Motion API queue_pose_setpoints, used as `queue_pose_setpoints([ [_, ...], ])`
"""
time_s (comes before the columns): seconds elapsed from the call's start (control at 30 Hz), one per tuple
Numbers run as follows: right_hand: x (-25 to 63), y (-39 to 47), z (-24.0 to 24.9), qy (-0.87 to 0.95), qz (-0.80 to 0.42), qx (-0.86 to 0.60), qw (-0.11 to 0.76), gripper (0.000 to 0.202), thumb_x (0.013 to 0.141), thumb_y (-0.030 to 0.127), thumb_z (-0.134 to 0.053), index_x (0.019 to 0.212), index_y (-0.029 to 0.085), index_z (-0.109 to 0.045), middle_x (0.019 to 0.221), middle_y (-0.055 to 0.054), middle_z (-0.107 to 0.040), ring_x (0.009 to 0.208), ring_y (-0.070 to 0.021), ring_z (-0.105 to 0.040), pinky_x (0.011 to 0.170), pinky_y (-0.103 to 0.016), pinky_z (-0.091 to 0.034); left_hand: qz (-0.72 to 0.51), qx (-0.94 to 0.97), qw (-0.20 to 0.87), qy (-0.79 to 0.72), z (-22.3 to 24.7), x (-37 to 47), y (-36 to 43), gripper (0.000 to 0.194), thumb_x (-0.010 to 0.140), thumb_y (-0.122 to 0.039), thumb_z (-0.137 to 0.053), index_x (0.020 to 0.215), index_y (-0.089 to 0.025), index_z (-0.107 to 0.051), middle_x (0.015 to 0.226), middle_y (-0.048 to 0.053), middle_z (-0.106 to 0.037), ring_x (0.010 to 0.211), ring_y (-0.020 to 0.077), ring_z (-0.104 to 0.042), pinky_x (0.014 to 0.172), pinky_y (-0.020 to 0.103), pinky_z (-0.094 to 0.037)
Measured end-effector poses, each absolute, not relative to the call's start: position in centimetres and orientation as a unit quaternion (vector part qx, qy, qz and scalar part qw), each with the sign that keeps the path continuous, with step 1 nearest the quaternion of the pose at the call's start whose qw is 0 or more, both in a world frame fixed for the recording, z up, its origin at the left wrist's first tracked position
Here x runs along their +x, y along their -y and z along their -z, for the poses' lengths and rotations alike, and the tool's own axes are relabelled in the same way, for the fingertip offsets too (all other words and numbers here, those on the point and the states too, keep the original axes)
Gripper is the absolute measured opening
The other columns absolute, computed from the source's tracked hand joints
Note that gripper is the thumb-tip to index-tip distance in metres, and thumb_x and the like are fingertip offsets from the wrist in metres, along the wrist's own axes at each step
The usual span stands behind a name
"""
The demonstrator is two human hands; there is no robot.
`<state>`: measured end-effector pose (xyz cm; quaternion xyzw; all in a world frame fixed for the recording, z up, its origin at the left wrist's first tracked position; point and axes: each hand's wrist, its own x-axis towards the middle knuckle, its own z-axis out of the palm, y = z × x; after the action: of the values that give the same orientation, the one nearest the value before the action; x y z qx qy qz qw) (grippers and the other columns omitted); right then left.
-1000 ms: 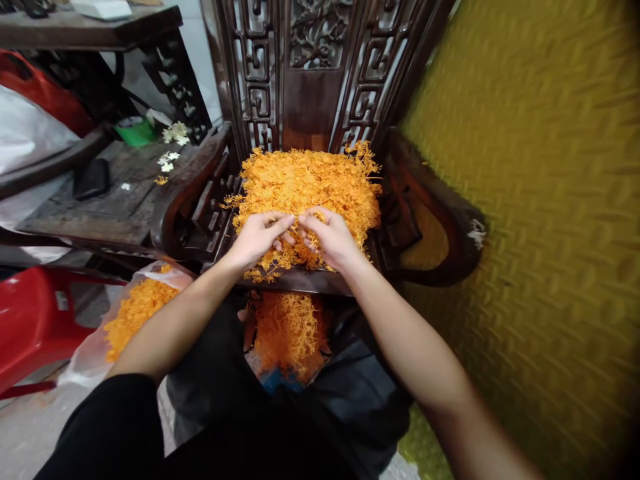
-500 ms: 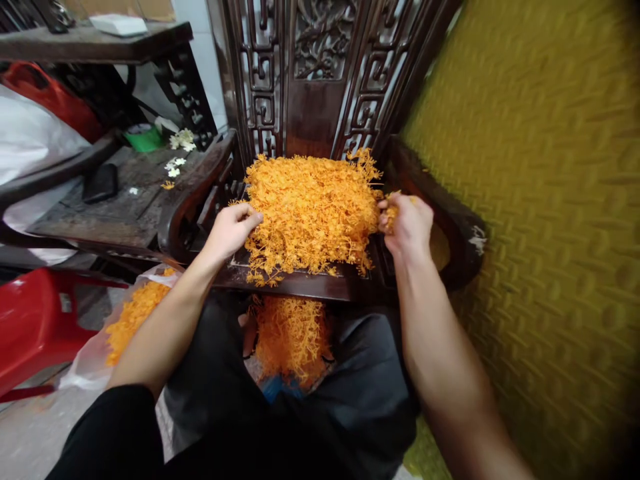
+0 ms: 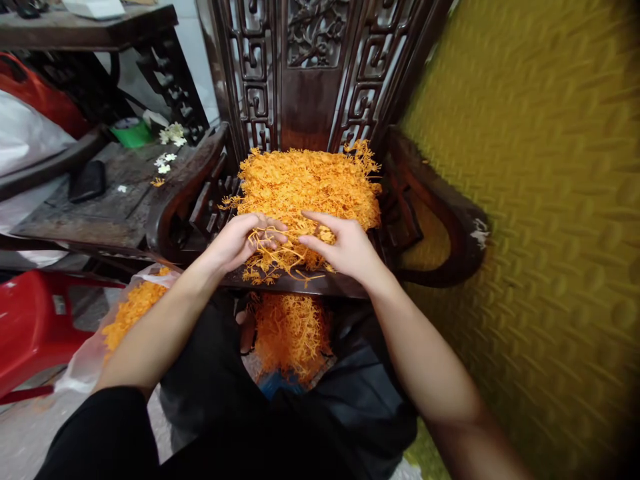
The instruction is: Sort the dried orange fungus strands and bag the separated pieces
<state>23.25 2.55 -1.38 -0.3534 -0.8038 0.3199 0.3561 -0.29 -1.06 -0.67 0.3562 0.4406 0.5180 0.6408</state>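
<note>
A thick block of orange plastic-looking sprigs [image 3: 310, 177] lies heaped on the seat of a dark carved wooden chair [image 3: 310, 110]. At the front left of the heap, my left hand [image 3: 243, 241] has its fingers curled about a few thin orange stems. My right hand [image 3: 345, 245] is over the front of the heap, thumb and forefinger spread apart and pointing at the left hand. Orange bits show between that thumb and finger; whether they are touched I cannot tell. Loose stems hang at the seat's front edge.
Below, between the knees, sits another mass of orange sprigs [image 3: 293, 337]. A clear bag [image 3: 85, 363] of orange pieces stands left, near a red plastic stool [image 3: 30, 320]. Green tape [image 3: 133, 133] and a black wallet-like item [image 3: 87, 181] lie on the neighbouring seat. A yellow textured mat [image 3: 540, 167] stands right.
Both hands have come inward from the sides of the heap to its front. My right hand has moved far left and its fingers have spread. The view has shifted slightly.
</note>
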Motion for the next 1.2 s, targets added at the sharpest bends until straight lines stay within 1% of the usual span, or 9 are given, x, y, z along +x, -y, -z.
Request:
queue_pose_setpoints([
  [0.17,22.3,-2.9,1.8,0.801,-0.302,-0.342,0.387,0.029,0.095,0.044,-0.069,0.084,0.018,-0.069,0.081,-0.003,-0.072,0.077,-0.019,-0.065,0.078,-0.032,-0.048,-0.511,0.353,0.659,-0.425,0.3,-0.1,1.4,0.014,0.072,-0.017,-0.065,0.066,-0.015,-0.053,0.095,0.014,-0.078,0.081,0.0234,-0.079,0.059,0.025,-0.057],
  [0.3,22.3,-3.0,1.5,0.782,-0.369,-0.323,0.384,0.033,0.096,0.049,-0.067,0.083,0.018,-0.066,0.078,0.0,-0.067,0.075,-0.0164,-0.06,0.074,-0.028,-0.044,-0.516,0.355,0.658,-0.417,0.2,0.2,1.7,0.019,0.078,-0.02,-0.066,0.072,-0.017,-0.049,0.095,0.013,-0.078,0.083,0.0232,-0.08,0.06,0.026,-0.058],
  [0.4,22.2,-2.7,1.4,0.791,-0.377,-0.317,0.362,0.032,0.097,0.048,-0.066,0.086,0.018,-0.07,0.08,0.0,-0.068,0.076,-0.0163,-0.06,0.076,-0.028,-0.044,-0.545,0.399,0.605,-0.422,0.7,0.7,1.9,0.038,0.076,-0.023,-0.081,0.071,-0.018,-0.044,0.09,0.008,-0.077,0.081,0.0203,-0.079,0.061,0.024,-0.057],
  [0.63,21.1,-1.7,1.3,0.774,-0.406,-0.323,0.364,0.039,0.094,0.05,-0.07,0.072,0.018,-0.066,0.067,0.001,-0.058,0.067,-0.0135,-0.052,0.068,-0.029,-0.04,-0.523,0.544,0.481,-0.446,0.4,1.4,2.1,0.056,0.067,-0.042,-0.096,0.071,-0.02,-0.044,0.067,-0.002,-0.069,0.051,0.0112,-0.066,0.052,0.025,-0.052],
  [0.77,23.0,-4.0,1.2,0.65,-0.494,-0.35,0.458,0.032,0.079,0.043,-0.083,0.067,0.02,-0.065,0.061,0.003,-0.056,0.054,-0.01,-0.047,0.052,-0.027,-0.035,-0.466,0.574,0.503,-0.446,-0.7,0.4,2.0,0.054,0.068,-0.035,-0.094,0.069,-0.021,-0.042,0.057,-0.004,-0.063,0.045,0.0112,-0.06,0.049,0.027,-0.049],
  [0.87,26.6,-7.2,1.2,0.431,-0.578,-0.356,0.595,0.033,0.072,0.038,-0.082,0.066,0.023,-0.053,0.054,0.008,-0.042,0.039,-0.0051,-0.026,0.037,-0.023,-0.013,-0.419,0.606,0.519,-0.434,-0.2,0.6,3.0,0.042,0.078,-0.024,-0.083,0.069,-0.02,-0.042,0.072,0.002,-0.071,0.051,0.0112,-0.063,0.051,0.027,-0.05],
  [1.0,28.7,-9.2,1.6,0.349,-0.691,-0.346,0.53,0.027,0.075,0.036,-0.072,0.072,0.024,-0.049,0.054,0.009,-0.035,0.042,-0.0057,-0.013,0.036,-0.02,-0.007,-0.223,0.79,0.442,-0.361,2.8,4.0,6.2,0.009,0.085,-0.015,-0.069,0.09,-0.019,-0.063,0.085,0.005,-0.076,0.074,0.0154,-0.071,0.066,0.029,-0.055],
  [1.1,26.6,-8.3,2.1,0.396,-0.703,-0.347,0.478,0.027,0.076,0.045,-0.068,0.079,0.026,-0.049,0.057,0.008,-0.036,0.043,-0.0082,-0.016,0.037,-0.024,-0.012,-0.058,0.927,0.292,-0.227,4.5,6.6,8.2,0.022,0.081,-0.034,-0.082,0.092,-0.018,-0.071,0.087,0.011,-0.075,0.087,0.0236,-0.071,0.075,0.034,-0.053],
  [1.2,23.8,-6.9,2.9,0.445,-0.679,-0.358,0.461,0.032,0.079,0.055,-0.061,0.081,0.027,-0.046,0.061,0.006,-0.038,0.044,-0.0107,-0.021,0.039,-0.026,-0.016,-0.126,0.951,0.194,-0.206,3.8,7.0,7.6,0.037,0.085,-0.057,-0.076,0.091,-0.021,-0.074,0.094,0.012,-0.077,0.095,0.0273,-0.07,0.082,0.039,-0.052],
])
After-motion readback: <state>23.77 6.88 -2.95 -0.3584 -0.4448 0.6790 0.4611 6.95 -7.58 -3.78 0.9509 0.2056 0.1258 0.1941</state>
